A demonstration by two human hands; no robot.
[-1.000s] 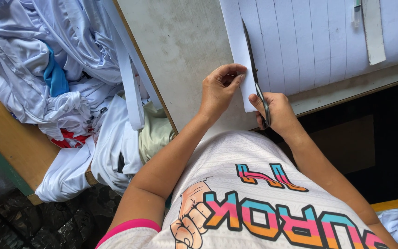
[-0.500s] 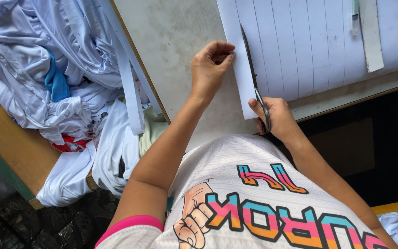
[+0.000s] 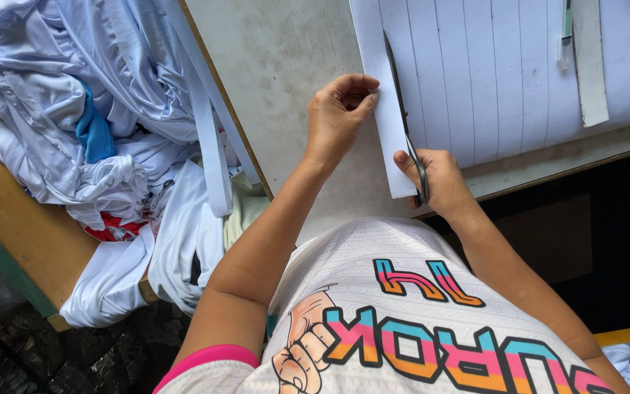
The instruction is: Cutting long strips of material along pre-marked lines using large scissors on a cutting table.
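Head view, looking down over own chest.

Left hand (image 3: 338,117) at centre, just above 12 o'clock of the torso; grip pinching the left edge of a narrow white strip (image 3: 380,102), thumb and fingertips pressed together on it. Strip part-cut from a lined white sheet (image 3: 490,73) lying flat on the grey tabletop (image 3: 286,66), running from 12 o'clock down to the near edge.

Right hand (image 3: 439,179) at 3 o'clock of the left hand, close to the tabletop's near edge; grip closed round the handles of scissors (image 3: 406,128). Blades pointing to 12 o'clock along a ruled line, lying in the cut between strip and sheet; whether blades are parted, cannot tell.

Up at 1 o'clock, a pen (image 3: 566,33) and a loose white strip (image 3: 590,66) resting on the sheet, well apart from both hands.

At 9 to 10 o'clock, heap of white garments (image 3: 96,124) on a wooden bench (image 3: 16,226), a blue patch and a red patch showing among the folds. Long white bands (image 3: 209,146) hanging over the tabletop's left edge, beside the heap. Dark plastic bags (image 3: 9,357) at 7 o'clock, below the bench.
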